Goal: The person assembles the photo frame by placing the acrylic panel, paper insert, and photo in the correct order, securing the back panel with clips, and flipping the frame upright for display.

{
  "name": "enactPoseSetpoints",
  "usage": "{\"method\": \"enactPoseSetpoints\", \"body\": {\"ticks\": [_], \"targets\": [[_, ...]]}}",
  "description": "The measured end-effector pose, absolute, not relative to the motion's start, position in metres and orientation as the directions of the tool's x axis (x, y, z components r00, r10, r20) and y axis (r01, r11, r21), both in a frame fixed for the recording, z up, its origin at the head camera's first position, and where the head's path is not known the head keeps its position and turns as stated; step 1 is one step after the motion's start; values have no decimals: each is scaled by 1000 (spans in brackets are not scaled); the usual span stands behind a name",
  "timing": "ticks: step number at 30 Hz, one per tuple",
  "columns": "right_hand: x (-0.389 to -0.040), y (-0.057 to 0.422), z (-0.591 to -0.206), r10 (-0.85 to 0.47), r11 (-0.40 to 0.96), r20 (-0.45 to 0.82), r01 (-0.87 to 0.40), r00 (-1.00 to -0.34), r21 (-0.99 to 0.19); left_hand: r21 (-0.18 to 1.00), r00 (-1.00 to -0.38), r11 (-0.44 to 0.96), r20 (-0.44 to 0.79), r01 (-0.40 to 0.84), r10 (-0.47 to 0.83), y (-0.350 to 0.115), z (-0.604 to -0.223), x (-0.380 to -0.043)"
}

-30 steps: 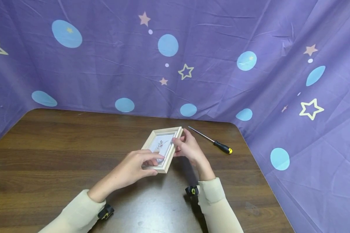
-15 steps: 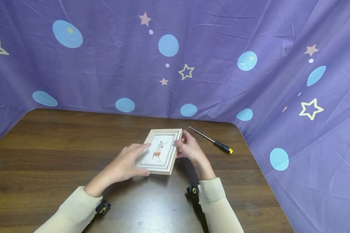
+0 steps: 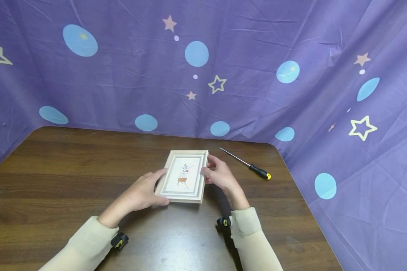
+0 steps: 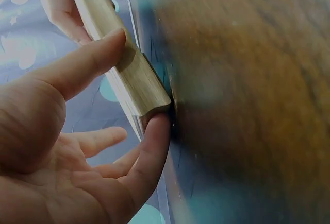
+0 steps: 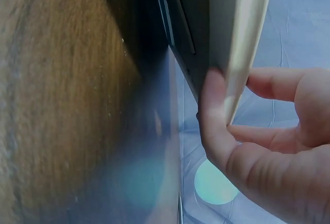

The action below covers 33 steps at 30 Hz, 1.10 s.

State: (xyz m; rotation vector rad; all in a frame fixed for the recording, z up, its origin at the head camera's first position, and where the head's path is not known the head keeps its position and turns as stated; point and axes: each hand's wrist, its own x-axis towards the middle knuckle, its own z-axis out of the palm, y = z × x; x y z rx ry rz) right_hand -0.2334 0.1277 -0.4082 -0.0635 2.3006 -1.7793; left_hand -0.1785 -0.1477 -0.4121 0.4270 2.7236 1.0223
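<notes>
A pale wooden picture frame [image 3: 167,174] with a small plant drawing faces up over the table's middle. My right hand [image 3: 222,177] grips its right edge, the thumb on the front and the fingers going behind. At the lower left corner my left hand [image 3: 140,192] holds the frame, with its thumb along the near side. From the left wrist view, a fingertip supports the corner of the frame [image 4: 136,80] from below. The dark back of the frame [image 5: 196,23] shows in the right wrist view, close above the table.
Behind the right hand lies a screwdriver [image 3: 259,172] with a black and yellow handle, its shaft pointing to the back left. The brown wood table [image 3: 71,169] ends at a purple curtain [image 3: 122,75] behind and to the sides.
The frame has tilted down from a slanted pose to nearly flat and shifted slightly left. My left hand has moved off the picture's front to the frame's left edge.
</notes>
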Motion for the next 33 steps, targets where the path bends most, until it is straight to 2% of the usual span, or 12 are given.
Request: {"method": "enactPoseSetpoints", "body": {"ticks": [12,26,33], "targets": [[-233,125,-416,-209,327,-122,48,-970,-944,670,-946,723,-101,165,309,-148,-415,-180],[-229,123,-419,-215,544,-135,-4,-967,-839,656,-952,746,-142,115,272,-148,-415,-179],[-230,122,-421,-240,587,-95,-67,-966,-807,643,-956,757,-137,112,258,-148,-415,-178]]}}
